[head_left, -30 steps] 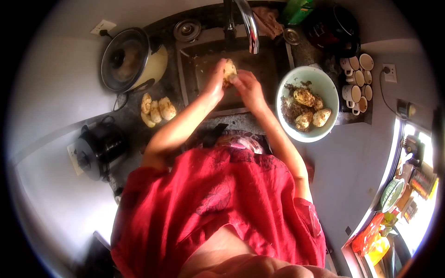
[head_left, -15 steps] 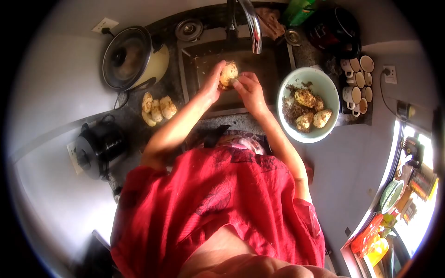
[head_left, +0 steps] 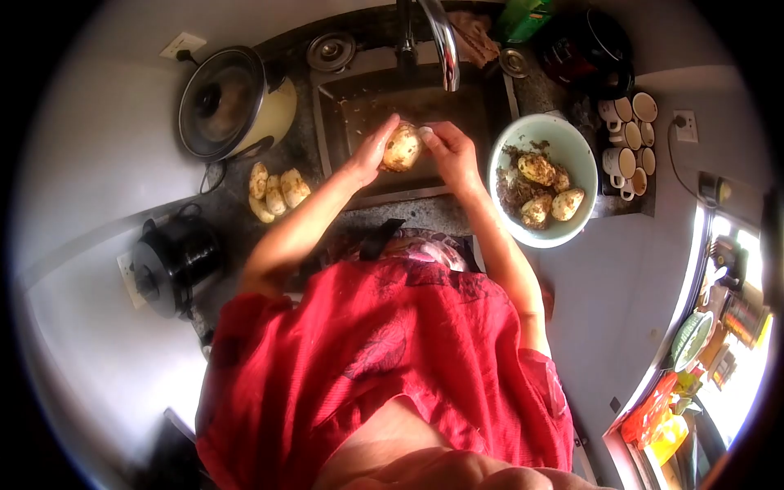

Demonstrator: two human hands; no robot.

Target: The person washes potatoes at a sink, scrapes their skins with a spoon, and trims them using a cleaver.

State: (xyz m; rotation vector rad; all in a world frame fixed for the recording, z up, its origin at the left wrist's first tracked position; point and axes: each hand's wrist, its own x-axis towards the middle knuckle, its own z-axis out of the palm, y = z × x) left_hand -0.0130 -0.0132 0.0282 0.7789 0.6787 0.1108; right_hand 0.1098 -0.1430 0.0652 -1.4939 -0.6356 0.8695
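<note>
Over the sink, my left hand is wrapped round the side of a pale, rounded root vegetable with brown patches. My right hand is at its right edge, thumb and fingers pinched together near the surface. Something small and pale shows at the thumb tip, too small to name. A pale green bowl on the right holds several similar vegetables with dark peelings among them. Left of the sink, several more pale pieces lie side by side on the counter.
The faucet hangs over the sink's far side. At left stand a lidded cooker and a black pot. Several white mugs are beside the bowl; a dark appliance and a cloth sit at the back.
The vegetable has come slightly nearer to me and been turned, showing a rounder side. My right hand has shifted from its lower right to its upper right.
</note>
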